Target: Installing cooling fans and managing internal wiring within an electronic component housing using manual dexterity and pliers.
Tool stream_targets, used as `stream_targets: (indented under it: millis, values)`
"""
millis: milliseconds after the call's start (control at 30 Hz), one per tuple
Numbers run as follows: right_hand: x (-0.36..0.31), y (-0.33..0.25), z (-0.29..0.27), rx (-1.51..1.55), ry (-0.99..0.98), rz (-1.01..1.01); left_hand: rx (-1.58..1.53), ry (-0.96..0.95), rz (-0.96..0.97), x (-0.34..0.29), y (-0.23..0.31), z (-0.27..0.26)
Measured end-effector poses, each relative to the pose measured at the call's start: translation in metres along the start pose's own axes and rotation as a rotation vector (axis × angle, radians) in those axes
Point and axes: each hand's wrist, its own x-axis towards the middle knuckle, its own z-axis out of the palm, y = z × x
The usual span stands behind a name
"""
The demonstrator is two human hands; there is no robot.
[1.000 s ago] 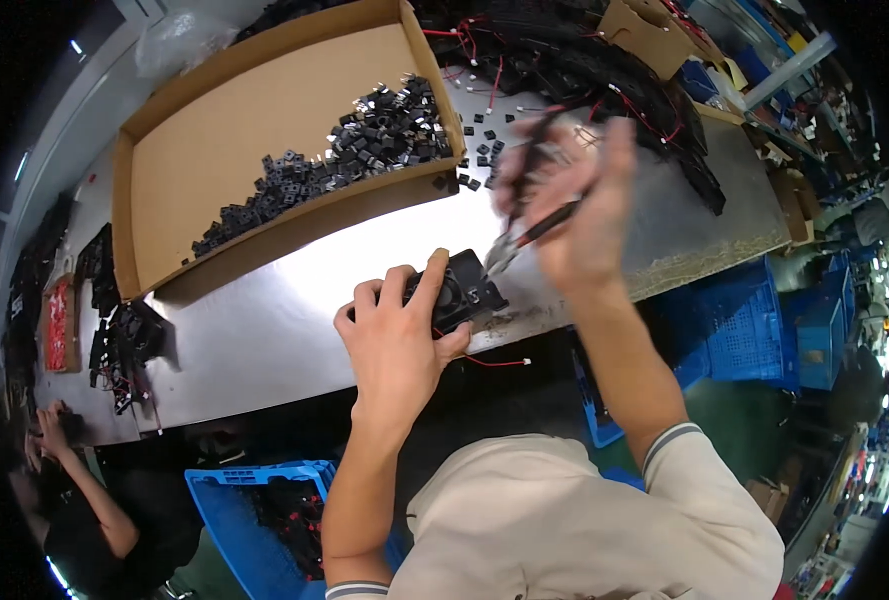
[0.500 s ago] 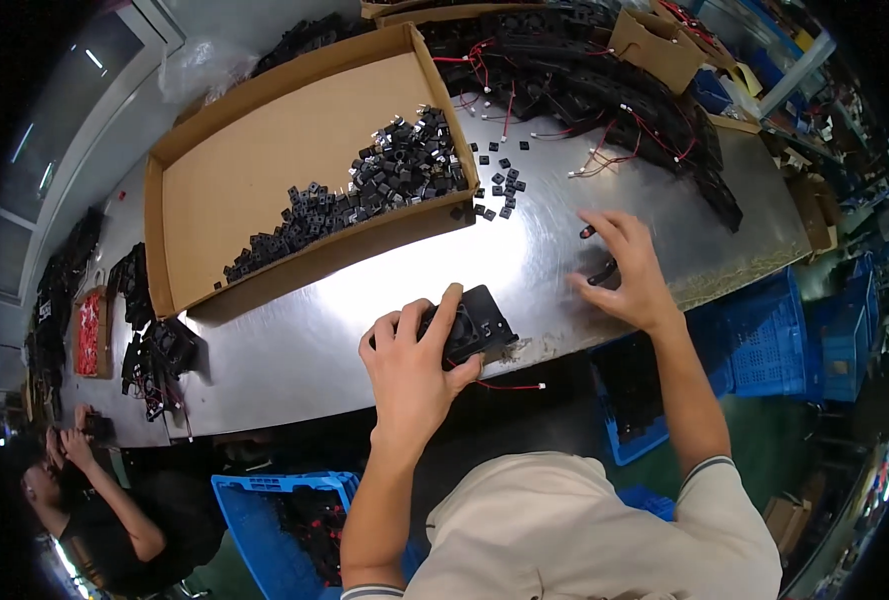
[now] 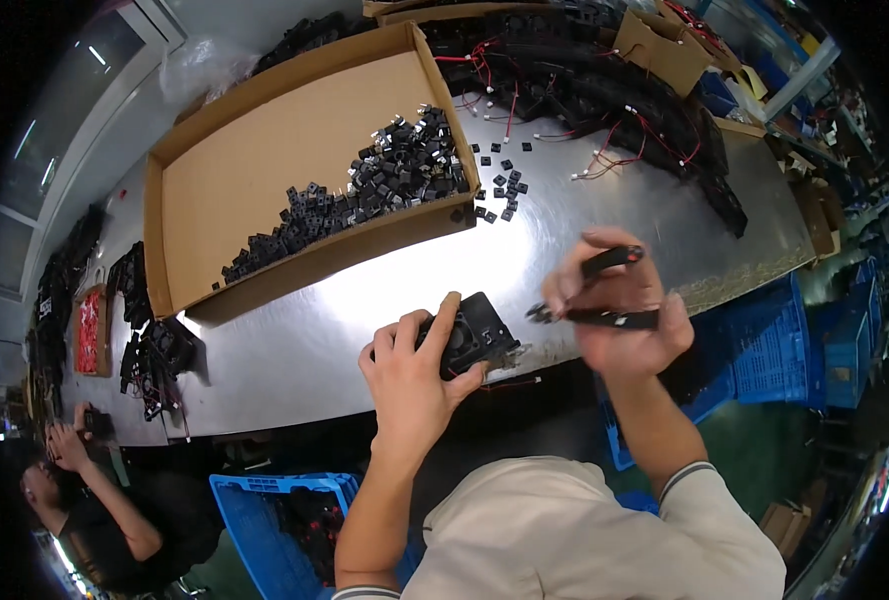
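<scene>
At the metal table's (image 3: pixel 295 350) near edge, our left hand (image 3: pixel 415 375) clamps a black fan (image 3: pixel 475 335) flat, fingers wrapped over it. Our right hand (image 3: pixel 620 320) grips black-handled pliers (image 3: pixel 590 300) just beside it, below a cardboard box (image 3: pixel 265 170) of small black parts (image 3: pixel 365 190).

Open brown cardboard box (image 3: pixel 265 180) on table; smaller, perhaps folded, carton (image 3: pixel 665 45) beyond.

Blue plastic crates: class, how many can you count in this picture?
3 at least. One blue crate lies low, left of the person's left arm; a second sits under the table edge on the right; a third is farther right. Others may be hidden.
</scene>
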Motion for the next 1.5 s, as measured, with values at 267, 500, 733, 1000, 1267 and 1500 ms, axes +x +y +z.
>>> stream_targets:
  millis: [267,500,733,1000,1267,1500]
  values:
    - [-0.007,0.026,0.032,-0.135,0.021,0.071,-0.028,-0.025,-0.039,0.002,0.004,-0.002]
    - [-0.011,0.023,0.042,-0.215,0.012,0.081,-0.043,-0.013,-0.042,-0.002,0.004,-0.002]
    - [-0.011,0.031,0.043,-0.216,0.037,0.080,-0.088,0.014,-0.039,0.001,0.003,0.002]
    - [0.000,0.037,0.059,-0.288,0.214,0.151,0.055,0.103,0.029,-0.003,0.001,-0.003]
    - [0.032,-0.008,-0.011,-0.715,0.066,0.063,-0.037,-0.043,-0.012,-0.019,-0.093,-0.074]
    - [0.012,-0.023,-0.126,-1.866,-0.289,0.083,0.050,0.101,-0.214,-0.009,-0.227,-0.224]
